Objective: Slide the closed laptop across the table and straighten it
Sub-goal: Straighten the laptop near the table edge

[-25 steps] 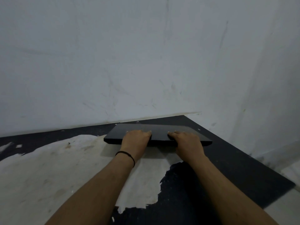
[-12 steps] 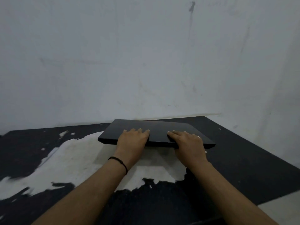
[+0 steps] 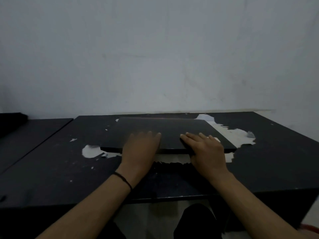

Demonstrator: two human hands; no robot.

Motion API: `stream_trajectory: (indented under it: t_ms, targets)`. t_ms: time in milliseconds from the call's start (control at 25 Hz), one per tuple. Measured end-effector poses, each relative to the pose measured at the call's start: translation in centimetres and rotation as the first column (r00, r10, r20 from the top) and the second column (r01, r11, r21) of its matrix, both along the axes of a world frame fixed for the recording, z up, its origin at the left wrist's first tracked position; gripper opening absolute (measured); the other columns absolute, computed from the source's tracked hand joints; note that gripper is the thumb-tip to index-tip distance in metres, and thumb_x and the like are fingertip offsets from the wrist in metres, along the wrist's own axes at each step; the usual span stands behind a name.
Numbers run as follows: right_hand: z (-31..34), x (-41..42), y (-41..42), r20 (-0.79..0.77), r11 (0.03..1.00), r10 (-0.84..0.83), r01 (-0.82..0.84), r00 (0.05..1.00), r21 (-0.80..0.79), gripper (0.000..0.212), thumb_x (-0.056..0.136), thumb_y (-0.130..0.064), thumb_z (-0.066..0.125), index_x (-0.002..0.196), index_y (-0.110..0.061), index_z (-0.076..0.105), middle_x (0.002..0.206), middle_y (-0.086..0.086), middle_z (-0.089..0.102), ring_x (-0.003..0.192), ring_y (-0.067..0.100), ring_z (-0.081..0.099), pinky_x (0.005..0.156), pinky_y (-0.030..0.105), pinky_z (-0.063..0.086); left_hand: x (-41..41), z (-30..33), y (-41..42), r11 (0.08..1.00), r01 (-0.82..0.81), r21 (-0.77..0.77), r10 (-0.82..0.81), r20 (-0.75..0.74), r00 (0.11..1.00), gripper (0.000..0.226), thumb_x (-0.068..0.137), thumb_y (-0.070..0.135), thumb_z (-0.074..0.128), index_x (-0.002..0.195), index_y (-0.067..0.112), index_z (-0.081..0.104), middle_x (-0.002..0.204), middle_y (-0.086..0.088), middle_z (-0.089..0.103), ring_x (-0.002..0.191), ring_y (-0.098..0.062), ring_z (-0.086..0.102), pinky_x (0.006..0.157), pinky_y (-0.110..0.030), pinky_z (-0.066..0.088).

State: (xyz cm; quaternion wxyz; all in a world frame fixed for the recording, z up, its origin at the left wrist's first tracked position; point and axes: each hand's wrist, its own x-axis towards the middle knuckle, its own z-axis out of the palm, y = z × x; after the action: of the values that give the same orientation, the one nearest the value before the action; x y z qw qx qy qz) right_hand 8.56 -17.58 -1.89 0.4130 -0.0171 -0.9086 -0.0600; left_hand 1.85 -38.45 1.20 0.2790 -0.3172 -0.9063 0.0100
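Pressing flat on the closed laptop (image 3: 165, 133): left hand (image 3: 140, 149) and right hand (image 3: 206, 149), palms spread, no grip closed around it. Laptop lies mid-counter (image 3: 51, 169) near the wall, roughly square. Next, likely small squaring nudges.

Laptop (image 3: 165, 133) lid: matt black, smooth. Tabletop (image 3: 51, 163): black coating, dull, chipped and peeled to pale patches. Wall (image 3: 155, 57): matt painted, scuffed. Wristband (image 3: 123, 180): thin black cord.
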Motion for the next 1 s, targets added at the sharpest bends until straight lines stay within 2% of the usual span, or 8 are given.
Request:
stream_trajectory:
  t_ms: [280, 480, 720, 840, 920, 1000]
  targets:
    - [-1.5, 0.3, -2.6, 0.002, 0.999, 0.044, -0.044, 0.999, 0.01, 0.066, 0.064, -0.011, 0.084, 0.126, -0.027, 0.067, 0.123, -0.001, 0.07, 0.105, 0.038, 0.068, 0.09, 0.055, 0.051, 1.0, -1.6, -3.0, 0.999, -0.033, -0.006, 0.033, 0.005, 0.999, 0.069, 0.092, 0.015, 0.052, 0.153, 0.024, 0.021, 0.154, -0.008, 0.037, 0.136, -0.031, 0.038, 0.113, -0.051, 0.03]
    - [-2.3, -0.1, -2.6, 0.039, 0.999, 0.051, -0.051, 0.998, 0.001, 0.072, 0.058, -0.002, 0.08, 0.125, -0.026, 0.067, 0.122, 0.0, 0.071, 0.104, 0.039, 0.068, 0.09, 0.059, 0.051, 0.4, -2.4, -3.1, 0.999, -0.03, -0.021, 0.031, 0.042, 0.999, 0.066, 0.093, 0.014, 0.05, 0.153, 0.025, 0.023, 0.153, -0.005, 0.04, 0.136, -0.03, 0.039, 0.113, -0.051, 0.031]
    - [-3.3, 0.0, -2.7, 0.074, 0.998, 0.058, -0.059, 0.996, 0.011, 0.072, 0.059, -0.003, 0.081, 0.126, -0.025, 0.066, 0.122, 0.001, 0.071, 0.104, 0.04, 0.068, 0.091, 0.06, 0.051, 0.4, -3.5, -3.5, 1.0, -0.026, -0.006, 0.026, 0.077, 0.997, 0.063, 0.094, 0.017, 0.052, 0.152, 0.025, 0.029, 0.15, -0.007, 0.044, 0.133, -0.031, 0.043, 0.11, -0.051, 0.035]
    - [-3.1, 0.0, -2.7, 0.081, 0.998, 0.056, -0.059, 0.995, 0.028, 0.071, 0.06, -0.003, 0.08, 0.126, -0.025, 0.066, 0.123, 0.002, 0.071, 0.104, 0.039, 0.068, 0.091, 0.059, 0.051, 0.2, -3.9, -3.9, 1.0, 0.013, -0.01, -0.013, 0.063, 0.998, 0.062, 0.086, 0.024, 0.067, 0.143, 0.023, 0.046, 0.137, -0.008, 0.059, 0.119, -0.032, 0.058, 0.098, -0.052, 0.047]
    - [-3.1, 0.2, -2.6, 0.091, 0.997, 0.059, -0.063, 0.994, 0.036, 0.07, 0.061, -0.004, 0.08, 0.127, -0.024, 0.066, 0.124, 0.002, 0.07, 0.105, 0.039, 0.068, 0.09, 0.058, 0.052, -0.3, -4.4, -4.1, 0.997, 0.054, -0.057, -0.054, -0.002, 0.999, 0.063, 0.077, 0.042, 0.075, 0.134, 0.022, 0.057, 0.122, -0.008, 0.069, 0.102, -0.031, 0.067, 0.082, -0.05, 0.055]
    - [-3.1, 0.4, -2.4, 0.109, 0.996, 0.075, -0.079, 0.991, 0.03, 0.07, 0.061, -0.007, 0.082, 0.127, -0.024, 0.065, 0.124, 0.001, 0.07, 0.105, 0.038, 0.068, 0.088, 0.057, 0.053, -0.7, -4.6, -4.3, 0.993, 0.091, -0.08, -0.095, -0.052, 0.994, 0.067, 0.077, 0.068, 0.059, 0.127, 0.024, 0.063, 0.112, -0.006, 0.072, 0.09, -0.028, 0.07, 0.069, -0.046, 0.058]
